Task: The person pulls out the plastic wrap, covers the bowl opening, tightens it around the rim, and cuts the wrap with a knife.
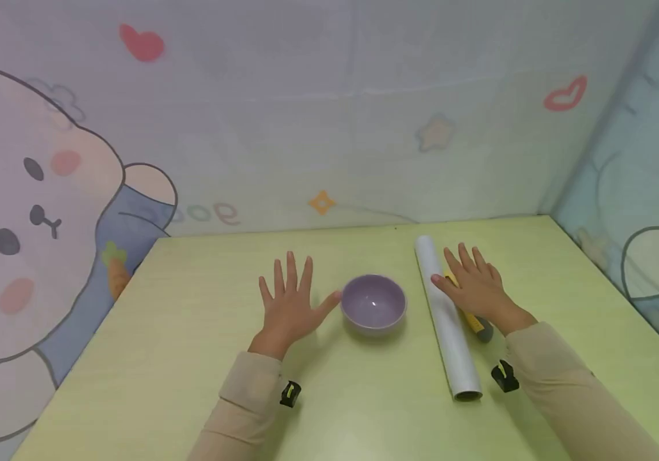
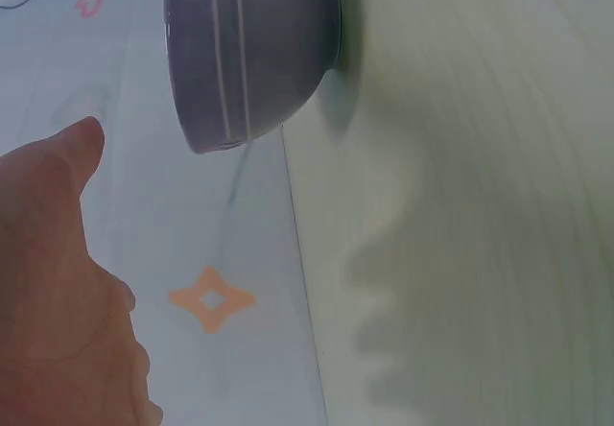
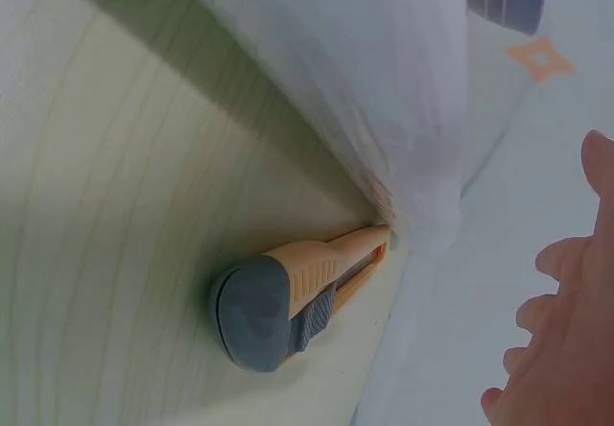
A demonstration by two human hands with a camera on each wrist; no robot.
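Note:
A purple bowl (image 1: pixel 373 304) stands upright on the table. Left of it my left hand (image 1: pixel 289 314) hovers with fingers spread, its thumb tip near the bowl's rim; the left wrist view shows a gap between thumb and bowl (image 2: pixel 254 52). A long white roll (image 1: pixel 447 326), hollow at its near end, lies to the bowl's right. Beside the roll is a yellow and grey utility knife (image 1: pixel 481 328), fully visible in the right wrist view (image 3: pixel 297 296). Over the roll and knife hangs my right hand (image 1: pixel 476 288), fingers spread, holding nothing and hiding part of the knife.
The pale yellow-green table (image 1: pixel 191 358) ends at a cartoon-printed cloth backdrop (image 1: pixel 283 128) behind, with more cloth at the left and right sides. A black clip (image 1: pixel 291 394) sits at the left sleeve, another black clip (image 1: pixel 504 376) at the right sleeve.

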